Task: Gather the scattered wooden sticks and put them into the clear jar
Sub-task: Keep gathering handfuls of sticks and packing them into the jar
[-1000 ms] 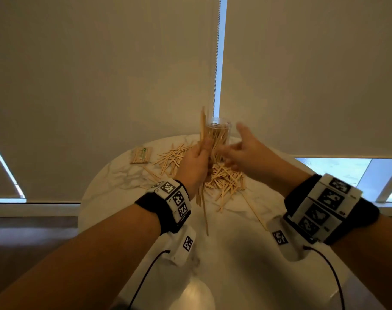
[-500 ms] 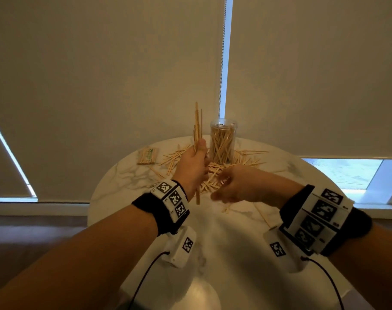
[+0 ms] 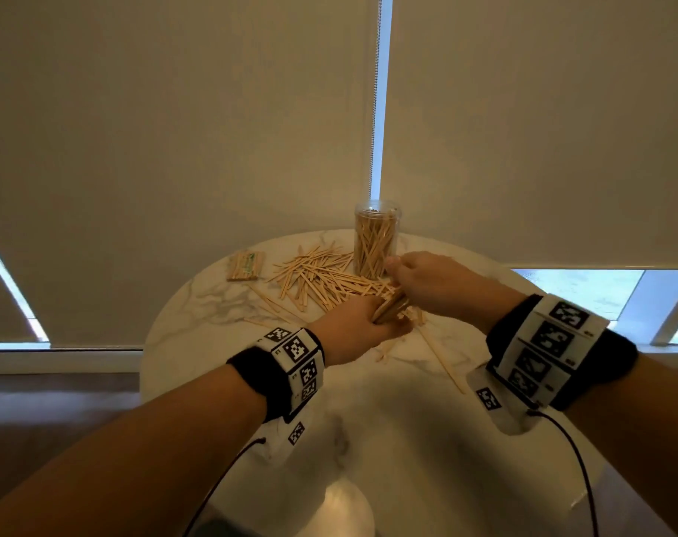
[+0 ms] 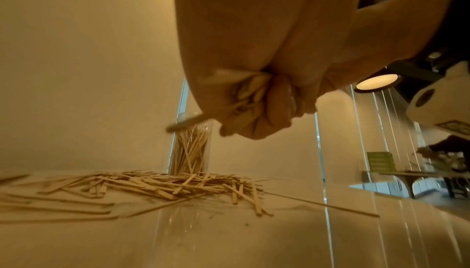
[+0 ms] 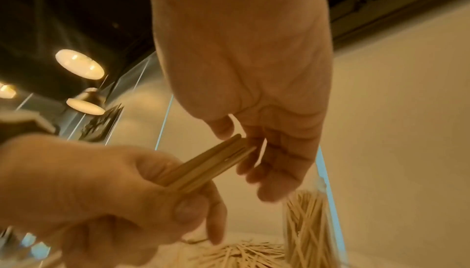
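left hand (image 3: 358,327) has a closed grip round a small bundle of thin pale wooden sticks (image 5: 203,166), held low over the round white marble tabletop (image 3: 387,420). right hand (image 3: 432,282) is open, fingers relaxed and nearly straight, with the fingertips (image 5: 254,163) right at the free ends of that bundle. looks to me like it's squaring the ends up or about to take the bundle, can't say which.

the tall clear plastic jar (image 3: 376,242) stands upright at the far edge of the tabletop, already well filled with sticks leaning every way. the loose pile of scattered sticks (image 3: 321,281) lies just in front of it and to its left, plus one long thin skewer-like stick (image 3: 442,360) nearer the right wrist. so plenty still to go, i'd guess.

to do this bit well: tap the ends flush against the right palm so the bundle is tight and parallel, then go into the jar steep and end-first. the sticks already in there are crossed, so a splayed bundle will probably snag at the rim or spill back out. steadying the jar with the free hand seems smart, it's tall and narrow.

there's also a small flat packet of sticks (image 3: 246,266) off to the left, untouched.
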Motion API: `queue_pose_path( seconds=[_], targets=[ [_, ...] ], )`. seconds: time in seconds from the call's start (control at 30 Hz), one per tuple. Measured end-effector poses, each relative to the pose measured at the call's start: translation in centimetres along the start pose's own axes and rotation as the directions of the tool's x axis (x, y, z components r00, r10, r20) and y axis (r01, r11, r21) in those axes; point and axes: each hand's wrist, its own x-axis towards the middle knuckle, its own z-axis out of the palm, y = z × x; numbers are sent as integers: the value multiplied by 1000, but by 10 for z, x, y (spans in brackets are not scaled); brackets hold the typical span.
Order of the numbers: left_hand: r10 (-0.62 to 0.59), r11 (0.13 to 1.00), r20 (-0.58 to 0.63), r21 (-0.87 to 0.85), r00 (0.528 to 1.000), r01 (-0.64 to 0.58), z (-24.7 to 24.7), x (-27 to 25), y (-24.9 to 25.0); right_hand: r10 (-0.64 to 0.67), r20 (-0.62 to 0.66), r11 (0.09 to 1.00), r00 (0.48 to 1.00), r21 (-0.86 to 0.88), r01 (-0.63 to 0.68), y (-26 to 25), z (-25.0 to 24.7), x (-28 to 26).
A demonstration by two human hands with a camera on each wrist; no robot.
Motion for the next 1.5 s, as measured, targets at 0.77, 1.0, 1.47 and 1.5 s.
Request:
queue_pose_path(
  seconds=[0.77,1.0,1.47,1.5],
  targets=[
    [-339,700,194,-602,921,385,-35,-2,-7,-131,-279,937,951,-349,27,45,1,5],
    [-279,752,65,-606,958,260,-13,7,10,-126,-246,961,961,-271,57,28,22,4],
    [-302,712,-78,-681,950,171,-10,28,-19,-65,-96,989,993,-141,51,37,25,21],
    [-298,697,-71,-698,952,166,-11,33,-19,-65,-134,987,989,-154,44,39,24,27]
  ],
)
